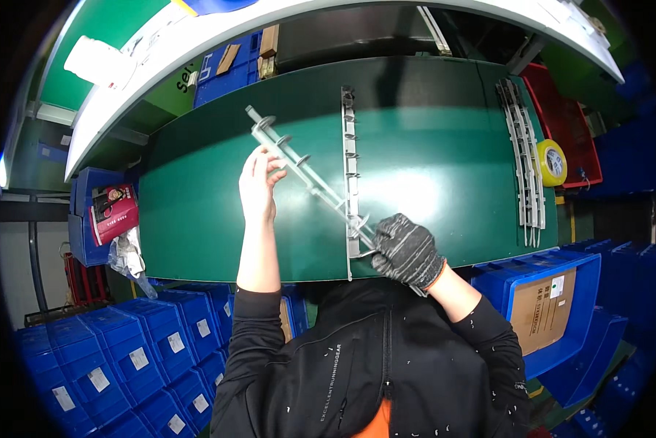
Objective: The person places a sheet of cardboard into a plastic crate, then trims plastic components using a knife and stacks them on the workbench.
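A slim pale grey strip [296, 157] with several darker rounded tabs slants above the table, its upper end to the far left. My bare left hand [258, 182] is at its upper part, fingers loosely bent against its edge. My right hand [407, 252], in a dark grey striped knit glove, is closed around the strip's near end. Beneath the slanting strip, a second long strip [351, 153] with regular raised segments lies lengthwise on the green table [197, 197]. The right fingers hide the held strip's near tip.
Several similar strips [523, 160] lie side by side at the right, beside a yellow tape roll [553, 163] and a red bin [589, 142]. Blue crates [142, 343] stand at the lower left; another blue crate [589, 292] holds cardboard. A white shelf edge [299, 16] spans the back.
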`<state>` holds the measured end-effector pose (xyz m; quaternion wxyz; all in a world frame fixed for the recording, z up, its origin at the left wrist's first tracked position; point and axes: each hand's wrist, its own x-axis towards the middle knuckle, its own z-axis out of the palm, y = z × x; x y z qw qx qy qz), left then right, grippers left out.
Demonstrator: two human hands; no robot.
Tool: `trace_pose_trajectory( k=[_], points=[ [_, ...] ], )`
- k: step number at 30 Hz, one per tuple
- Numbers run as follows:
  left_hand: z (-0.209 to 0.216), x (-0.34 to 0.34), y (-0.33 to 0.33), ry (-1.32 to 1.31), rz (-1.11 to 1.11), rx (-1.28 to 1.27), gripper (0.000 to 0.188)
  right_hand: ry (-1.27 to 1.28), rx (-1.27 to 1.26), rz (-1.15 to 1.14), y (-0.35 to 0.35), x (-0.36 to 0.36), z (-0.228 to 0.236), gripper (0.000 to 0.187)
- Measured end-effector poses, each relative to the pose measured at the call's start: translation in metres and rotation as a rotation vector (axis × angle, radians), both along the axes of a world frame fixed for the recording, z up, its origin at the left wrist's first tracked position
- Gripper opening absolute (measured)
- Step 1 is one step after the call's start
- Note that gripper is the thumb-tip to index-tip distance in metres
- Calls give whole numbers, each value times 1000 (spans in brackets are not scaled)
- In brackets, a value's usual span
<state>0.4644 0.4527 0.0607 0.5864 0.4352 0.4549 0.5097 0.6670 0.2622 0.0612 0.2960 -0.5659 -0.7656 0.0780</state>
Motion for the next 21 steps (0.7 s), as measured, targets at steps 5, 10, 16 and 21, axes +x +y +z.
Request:
trace_pose_trajectory(
  k=[5, 10, 16, 21],
  points=[
    [46, 2, 0, -259, 106, 16, 22, -14, -62, 166, -8, -11, 23, 25],
    [151, -21, -22, -257, 235, 475, 20, 431, 206, -142, -7, 6, 26, 23],
    [147, 17, -74, 343, -43, 336, 13, 1071, -495, -236, -3, 9, 34, 13],
    [78, 32, -99, 291, -407, -142, 18, 665, -170, -140, -1, -13, 46, 17]
  ],
)
